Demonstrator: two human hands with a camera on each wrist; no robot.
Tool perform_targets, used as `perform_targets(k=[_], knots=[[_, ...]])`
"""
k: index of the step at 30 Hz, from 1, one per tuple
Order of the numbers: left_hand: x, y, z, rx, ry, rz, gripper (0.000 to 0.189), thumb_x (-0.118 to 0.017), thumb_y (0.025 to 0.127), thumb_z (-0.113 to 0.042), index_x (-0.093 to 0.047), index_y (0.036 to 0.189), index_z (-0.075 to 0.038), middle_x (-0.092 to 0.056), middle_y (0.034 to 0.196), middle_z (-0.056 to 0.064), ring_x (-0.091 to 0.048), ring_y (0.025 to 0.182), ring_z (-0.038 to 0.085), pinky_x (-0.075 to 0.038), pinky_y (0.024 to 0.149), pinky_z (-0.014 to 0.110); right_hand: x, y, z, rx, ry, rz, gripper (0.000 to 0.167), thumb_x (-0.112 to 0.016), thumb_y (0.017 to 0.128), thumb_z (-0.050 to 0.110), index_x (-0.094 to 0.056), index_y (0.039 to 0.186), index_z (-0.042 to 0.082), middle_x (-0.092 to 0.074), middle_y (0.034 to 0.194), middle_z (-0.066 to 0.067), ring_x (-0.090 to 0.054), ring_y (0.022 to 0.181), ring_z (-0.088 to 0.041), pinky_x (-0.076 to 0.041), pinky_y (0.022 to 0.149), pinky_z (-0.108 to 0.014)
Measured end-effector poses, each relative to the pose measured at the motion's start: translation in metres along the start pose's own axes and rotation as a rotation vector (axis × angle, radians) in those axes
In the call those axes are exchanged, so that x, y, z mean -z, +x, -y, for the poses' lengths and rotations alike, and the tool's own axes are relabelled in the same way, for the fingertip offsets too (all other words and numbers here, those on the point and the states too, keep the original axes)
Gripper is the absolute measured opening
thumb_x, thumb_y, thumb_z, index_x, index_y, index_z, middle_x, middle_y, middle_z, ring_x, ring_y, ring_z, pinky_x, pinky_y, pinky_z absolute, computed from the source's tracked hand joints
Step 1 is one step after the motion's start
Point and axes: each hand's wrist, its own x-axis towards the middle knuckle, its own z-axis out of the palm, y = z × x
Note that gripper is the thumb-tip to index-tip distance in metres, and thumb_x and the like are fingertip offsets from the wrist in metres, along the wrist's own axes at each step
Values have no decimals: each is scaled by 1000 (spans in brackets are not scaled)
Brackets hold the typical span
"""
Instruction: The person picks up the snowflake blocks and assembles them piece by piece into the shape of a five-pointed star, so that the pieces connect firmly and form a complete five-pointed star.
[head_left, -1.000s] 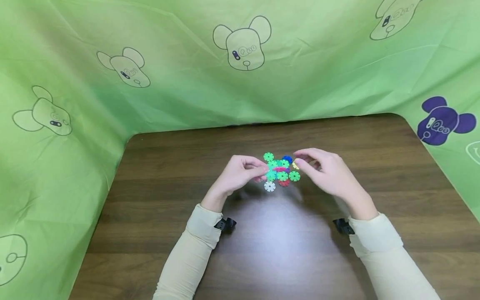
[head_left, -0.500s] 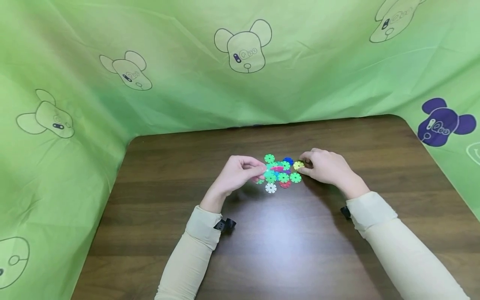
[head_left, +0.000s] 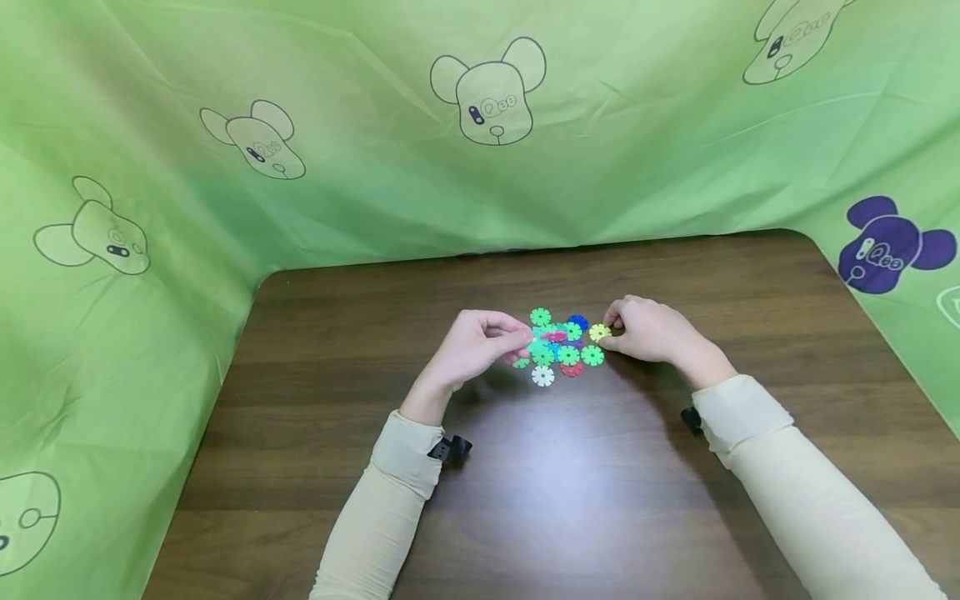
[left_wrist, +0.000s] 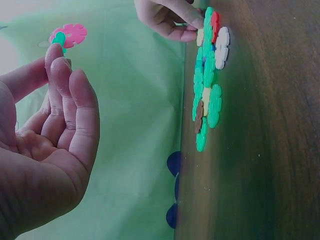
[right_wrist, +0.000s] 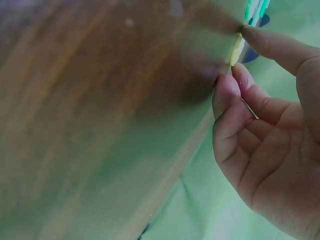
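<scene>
My left hand (head_left: 480, 346) pinches a green notched disc (left_wrist: 59, 38) with a pink disc (left_wrist: 75, 34) joined to it, raised over the table. In the head view this pink disc (head_left: 553, 336) overlaps the pile behind it. My right hand (head_left: 652, 329) is low at the right end of the pile, with thumb and fingers pinching the edges of a yellow disc (head_left: 599, 333). Beside it lie green discs (head_left: 592, 356), a blue disc (head_left: 577, 322), a red disc (head_left: 572, 369) and a white disc (head_left: 543, 376). The left wrist view also has a brown disc (left_wrist: 199, 116).
A brown wood-grain table (head_left: 555, 483) lies beneath both hands. Green cloth (head_left: 360, 150) printed with bear-like heads hangs behind it and on both sides. Each wrist carries a small black camera, such as the left one (head_left: 450, 451).
My right hand has moved slightly right and drawn its fingers in at the yellow disc, which now shows more fully. The left hand stays nearly still, holding the joined discs.
</scene>
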Motion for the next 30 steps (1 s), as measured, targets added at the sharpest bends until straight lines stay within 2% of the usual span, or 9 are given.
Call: perform_targets(k=[8,11,18,21,25,30], knots=[[1,0,0,-4,6,7,21,-73,97,-8,-74,107,10,-77,82,10,-68,93,53,-63,76,33,4,5,-1,30,29,16,33,-79,90,27,-70,112,5,-63,99,-10,-60,93,-28,-50,82,-52],[1,1,1,-7,11,8,21,-74,97,-9,-75,107,10,-77,82,10,-68,93,54,-63,76,34,6,6,-1,40,32,28,31,-79,90,25,-69,108,2,-64,98,-10,-60,92,-28,-50,82,-51],[0,1,1,-7,3,0,19,-73,97,-8,-75,106,9,-76,82,9,-66,94,57,-63,75,34,8,3,5,51,118,22,24,-78,89,13,-63,104,3,-65,89,-6,-61,83,-23,-50,78,-44],[0,1,1,-14,0,-6,21,-73,97,-8,-75,107,10,-76,81,9,-67,92,56,-63,74,33,11,-4,10,68,175,-22,20,-77,92,11,-64,106,6,-68,91,-4,-64,85,-21,-53,80,-44],[0,0,0,-30,-2,-19,22,-73,97,-8,-75,107,11,-76,82,11,-69,89,51,-62,72,32,13,-17,21,93,259,-112,16,-74,97,16,-68,109,8,-72,96,-4,-67,90,-22,-56,83,-43],[0,0,0,-46,-6,-37,20,-73,97,-9,-76,106,9,-76,84,16,-69,88,52,-62,71,31,13,-34,40,122,363,-233,15,-75,98,21,-71,108,10,-72,95,-3,-67,89,-18,-56,79,-25]])
